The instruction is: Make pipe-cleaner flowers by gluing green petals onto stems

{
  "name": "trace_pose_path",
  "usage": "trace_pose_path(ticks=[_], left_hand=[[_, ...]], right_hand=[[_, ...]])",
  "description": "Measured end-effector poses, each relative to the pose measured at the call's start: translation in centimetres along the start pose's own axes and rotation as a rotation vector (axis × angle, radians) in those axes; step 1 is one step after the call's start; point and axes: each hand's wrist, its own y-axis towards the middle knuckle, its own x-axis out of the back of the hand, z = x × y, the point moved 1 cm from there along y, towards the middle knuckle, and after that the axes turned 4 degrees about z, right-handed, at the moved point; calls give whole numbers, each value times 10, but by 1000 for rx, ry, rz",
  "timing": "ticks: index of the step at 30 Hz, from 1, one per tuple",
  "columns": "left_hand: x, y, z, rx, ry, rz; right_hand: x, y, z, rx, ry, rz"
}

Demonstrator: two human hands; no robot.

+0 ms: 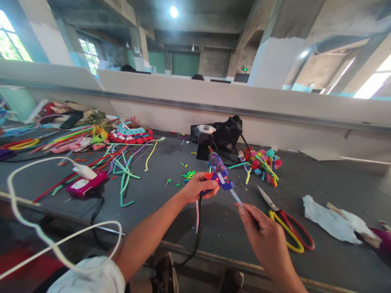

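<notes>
My left hand (200, 188) is closed around the handle of a blue hot glue gun (224, 179), held above the table's front half. A small red light glows on the gun's side, and its nozzle points up and away from me. A translucent glue stick (236, 197) sticks out of its back end. My right hand (264, 228) pinches the free end of that stick between thumb and fingers. Small green foam-like pieces (188, 176) lie on the table just beyond my left hand. The gun's black cord hangs down over the table edge.
Open-bladed scissors (288, 226) with red and yellow handles lie right of my right hand, near crumpled white paper (328, 217). A pipe-cleaner flower bunch (262, 162), black bag (229, 132) and phone (204, 147) are behind. Left are pipe cleaners (125, 175) and a magenta power strip (86, 184).
</notes>
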Motion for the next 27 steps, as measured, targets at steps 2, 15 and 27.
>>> trace_pose_path(ticks=[2,15,27], left_hand=[[-3,0,2,16,-5,21],[-7,0,3,18,-43,64],[-9,0,4,23,-46,82]], right_hand=[[-1,1,2,13,-5,-24],[-6,0,11,64,-13,-86],[-7,0,17,67,-8,-97]])
